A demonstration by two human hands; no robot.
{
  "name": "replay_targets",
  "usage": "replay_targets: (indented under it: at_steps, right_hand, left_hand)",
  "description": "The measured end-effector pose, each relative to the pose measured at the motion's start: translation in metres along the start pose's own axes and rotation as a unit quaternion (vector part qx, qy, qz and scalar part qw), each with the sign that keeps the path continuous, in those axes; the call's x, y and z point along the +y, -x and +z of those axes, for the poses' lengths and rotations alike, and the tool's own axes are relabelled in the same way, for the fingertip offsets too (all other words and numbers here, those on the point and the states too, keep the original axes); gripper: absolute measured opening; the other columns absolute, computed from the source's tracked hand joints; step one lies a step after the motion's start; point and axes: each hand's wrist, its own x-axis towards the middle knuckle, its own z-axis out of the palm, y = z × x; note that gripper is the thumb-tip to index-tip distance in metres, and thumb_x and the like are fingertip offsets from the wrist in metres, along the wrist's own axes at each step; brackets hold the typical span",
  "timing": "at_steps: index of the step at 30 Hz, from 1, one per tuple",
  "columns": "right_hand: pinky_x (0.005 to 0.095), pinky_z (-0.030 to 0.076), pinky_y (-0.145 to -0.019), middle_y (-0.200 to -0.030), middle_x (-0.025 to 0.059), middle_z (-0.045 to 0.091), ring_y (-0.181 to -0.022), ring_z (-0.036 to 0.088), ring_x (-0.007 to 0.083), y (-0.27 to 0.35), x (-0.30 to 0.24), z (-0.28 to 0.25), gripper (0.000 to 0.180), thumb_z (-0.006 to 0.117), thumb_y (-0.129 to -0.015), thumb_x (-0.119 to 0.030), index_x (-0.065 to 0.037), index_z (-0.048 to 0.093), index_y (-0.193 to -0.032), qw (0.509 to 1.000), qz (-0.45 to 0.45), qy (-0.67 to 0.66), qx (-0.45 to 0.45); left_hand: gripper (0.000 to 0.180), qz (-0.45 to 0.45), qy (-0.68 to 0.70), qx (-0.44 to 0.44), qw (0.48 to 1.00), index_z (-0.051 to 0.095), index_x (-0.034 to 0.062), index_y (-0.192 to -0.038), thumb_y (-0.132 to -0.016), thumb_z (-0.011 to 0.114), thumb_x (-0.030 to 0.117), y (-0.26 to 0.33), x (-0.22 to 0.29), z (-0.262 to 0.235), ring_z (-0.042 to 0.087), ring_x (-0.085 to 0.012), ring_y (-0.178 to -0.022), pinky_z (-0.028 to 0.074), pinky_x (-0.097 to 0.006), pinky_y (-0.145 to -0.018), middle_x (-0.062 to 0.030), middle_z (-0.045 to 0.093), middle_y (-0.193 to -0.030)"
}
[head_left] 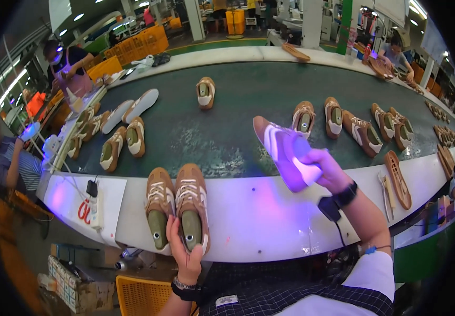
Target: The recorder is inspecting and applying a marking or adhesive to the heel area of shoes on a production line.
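Head view: two bare hands at a white bench edge point(259, 224) in front of a green belt point(185, 126), violet light on parts of it
Right hand point(328, 169): closed round the heel of a raised shoe point(282, 147), thumb on the near side
Raised shoe: tan with white panels, tinted violet, tilted toe up-left, held over where bench edge meets belt
Left hand point(187, 258): part curled, fingers between two heels, thumb at the back of the right standing shoe point(191, 181); has that heel; contact with the left standing shoe point(159, 195) cannot tell
Standing pair: side by side, toes away over the belt, heels on the bench, olive inserts inside
Belt, right: more tan shoes, one upright shoe point(333, 118) among them
Belt, left: two shoes on their sides, pale soles point(141, 105) showing, others upright
Bench, right: brown sole piece point(397, 180) beside hand tools point(386, 196)
Bench, left: red-handled scissors point(84, 211) beside a white power strip point(96, 211)
Floor side: yellow crate point(140, 295) below left forearm
Co-workers: one far left point(69, 71), one near left point(12, 155), one far right point(396, 57)
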Motion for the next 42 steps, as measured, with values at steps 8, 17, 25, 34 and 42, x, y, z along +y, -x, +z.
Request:
replay_targets:
  at_steps: [8, 17, 25, 34, 42]
  right_hand:
    - [0.0358, 0.048, -0.088, -0.108, 0.0162, 0.063, -0.104, 0.06, 0.0264, 0.121, 0.039, 0.015, 0.067, 0.078, -0.061, -0.027, 0.001, 0.055, -0.118, 0.838, -0.011, 0.531, 0.12]
    - [0.0359, 0.047, -0.092, -0.113, 0.022, 0.061, -0.104, 0.06, 0.0304, 0.122, 0.055, 0.029, 0.077, 0.078, -0.067, -0.037, 0.005, 0.051, -0.125, 0.803, 0.02, 0.594, 0.043]
    - [0.0378, 0.046, -0.092, -0.116, 0.0241, 0.06, -0.107, 0.059, 0.0329, 0.115, 0.07, 0.037, 0.078, 0.075, -0.072, -0.046, 0.007, 0.05, -0.123, 0.836, 0.0, 0.545, 0.062]
    - [0.0373, 0.048, -0.089, -0.106, 0.0188, 0.064, -0.1, 0.062, 0.029, 0.042, 0.036, 0.04, 0.052, 0.062, -0.088, -0.042, 0.0, 0.056, -0.118, 0.834, -0.12, 0.539, -0.001]
    - [0.035, 0.048, -0.089, -0.104, 0.0148, 0.065, -0.099, 0.061, 0.0234, 0.059, 0.028, 0.024, 0.045, 0.066, -0.087, -0.036, 0.0, 0.06, -0.114, 0.839, -0.062, 0.538, -0.053]
  left_hand:
    - [0.094, -0.167, -0.036, -0.144, 0.975, 0.024, -0.0133, -0.141, -0.074, 0.075, 0.028, -0.042, -0.007, -0.012, 0.039, -0.0333, -0.131, 0.031, -0.037, -0.11, -0.027, 0.038, -0.139]
    - [0.102, -0.204, -0.001, -0.142, 0.969, 0.024, -0.0128, -0.139, -0.062, 0.08, 0.023, -0.052, -0.007, 0.002, 0.046, -0.0341, -0.123, 0.038, -0.038, -0.103, -0.0278, 0.043, -0.133]
    - [0.091, -0.179, 0.005, -0.116, 0.977, 0.026, -0.0079, -0.133, -0.061, 0.076, 0.018, -0.035, 0.004, 0.038, 0.053, -0.034, -0.111, 0.043, -0.038, -0.096, -0.0264, 0.049, -0.121]
    - [0.081, -0.152, 0.069, -0.171, 0.971, 0.027, -0.0075, -0.131, -0.065, 0.071, 0.013, -0.002, 0.029, 0.046, 0.048, -0.0294, -0.114, 0.039, -0.038, -0.099, -0.0231, 0.045, -0.122]
    - [0.086, -0.136, 0.069, -0.174, 0.973, 0.021, -0.0071, -0.136, -0.067, 0.071, 0.011, 0.016, 0.038, 0.039, 0.043, -0.0315, -0.122, 0.035, -0.041, -0.105, -0.0251, 0.036, -0.13]
